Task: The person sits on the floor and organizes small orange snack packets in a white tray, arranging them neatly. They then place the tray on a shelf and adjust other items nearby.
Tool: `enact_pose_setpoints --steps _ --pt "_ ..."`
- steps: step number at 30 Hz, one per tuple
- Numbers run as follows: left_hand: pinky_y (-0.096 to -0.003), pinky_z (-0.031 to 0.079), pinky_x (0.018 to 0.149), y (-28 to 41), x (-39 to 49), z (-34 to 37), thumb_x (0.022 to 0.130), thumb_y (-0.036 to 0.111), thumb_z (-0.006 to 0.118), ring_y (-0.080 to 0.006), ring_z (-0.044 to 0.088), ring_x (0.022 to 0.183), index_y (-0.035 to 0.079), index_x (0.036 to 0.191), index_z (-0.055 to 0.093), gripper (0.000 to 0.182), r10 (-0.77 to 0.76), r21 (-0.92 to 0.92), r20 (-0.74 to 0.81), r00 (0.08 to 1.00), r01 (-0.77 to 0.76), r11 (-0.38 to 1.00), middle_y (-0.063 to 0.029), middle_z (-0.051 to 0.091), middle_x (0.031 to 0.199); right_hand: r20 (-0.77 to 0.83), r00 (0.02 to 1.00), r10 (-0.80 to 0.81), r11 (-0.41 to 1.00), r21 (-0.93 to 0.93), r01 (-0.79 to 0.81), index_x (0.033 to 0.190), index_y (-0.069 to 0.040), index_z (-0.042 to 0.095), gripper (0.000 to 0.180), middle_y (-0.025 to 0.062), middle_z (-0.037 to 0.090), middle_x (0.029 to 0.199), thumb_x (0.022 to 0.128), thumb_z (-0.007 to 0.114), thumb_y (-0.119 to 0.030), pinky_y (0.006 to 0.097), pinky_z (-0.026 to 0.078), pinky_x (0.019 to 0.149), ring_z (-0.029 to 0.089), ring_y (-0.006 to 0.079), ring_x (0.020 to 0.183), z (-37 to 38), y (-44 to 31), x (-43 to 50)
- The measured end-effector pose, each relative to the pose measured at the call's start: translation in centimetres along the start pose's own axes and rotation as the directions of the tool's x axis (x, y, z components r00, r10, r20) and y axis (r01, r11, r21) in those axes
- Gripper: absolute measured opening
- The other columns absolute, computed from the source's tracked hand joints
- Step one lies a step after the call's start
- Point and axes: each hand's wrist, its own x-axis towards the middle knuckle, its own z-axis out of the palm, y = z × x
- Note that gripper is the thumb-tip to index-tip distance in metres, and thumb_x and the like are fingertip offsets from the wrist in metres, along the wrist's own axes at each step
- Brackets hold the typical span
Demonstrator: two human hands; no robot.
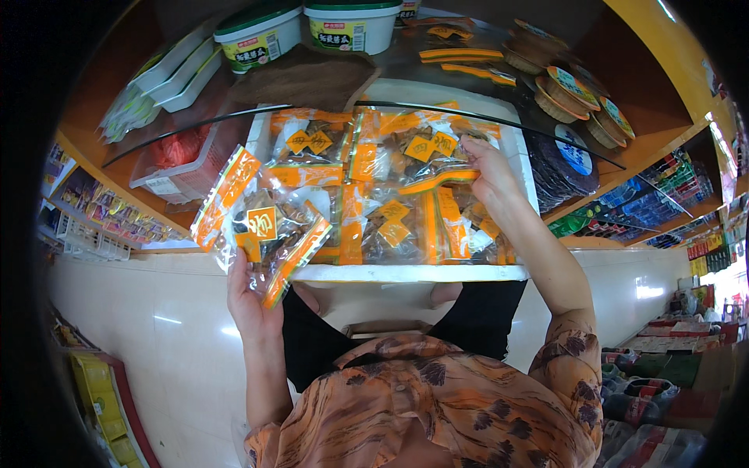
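My left hand (251, 298) grips the lower edge of a clear plastic packet (275, 219) with orange bands and dried brown pieces inside. This packet is held tilted at the left front of a white foam box (409, 272). Over the box's right side, my right hand (488, 167) pinches the right edge of another such packet (430, 153). That one lies above the others in the box. Several similar packets (391, 225) fill the box in rows, their orange labels bearing writing.
A glass shelf edge (433, 105) crosses above the box's rear. Left of it stands a plastic basket (175, 175) with a red bag. White tubs (351, 29), a brown cloth (310, 76) and small woven baskets (562, 96) sit on the shelf. Round dark packs (559, 167) lie at right.
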Motion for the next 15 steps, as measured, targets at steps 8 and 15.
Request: enact_pose_setpoints --steps 8,15 --pt "-0.0411 0.047 0.098 -0.4 0.1 -0.4 0.102 0.021 0.044 -0.023 0.058 0.113 -0.001 0.131 0.047 0.037 0.023 0.03 0.011 1.0 -0.023 0.999 -0.0129 0.059 0.123 -0.183 0.949 -0.257 0.957 -0.188 0.223 0.107 0.0 0.057 0.019 0.0105 0.062 0.097 0.089 0.061 -0.005 0.0318 0.051 0.079 0.06 0.0178 0.085 -6.0 -3.1 2.5" --pt "-0.0406 0.049 0.097 -0.4 -0.1 -0.2 0.102 0.021 0.045 -0.0228 0.059 0.113 -0.001 0.13 0.047 0.037 0.04 0.051 0.017 0.999 -0.041 0.998 -0.013 0.059 0.123 0.719 0.433 -0.544 -0.571 -0.695 0.437 0.131 0.002 0.046 0.052 0.025 0.052 0.12 0.084 0.063 -0.013 0.0432 0.043 0.097 0.05 0.0409 0.113 -5.7 -1.8 -0.3"
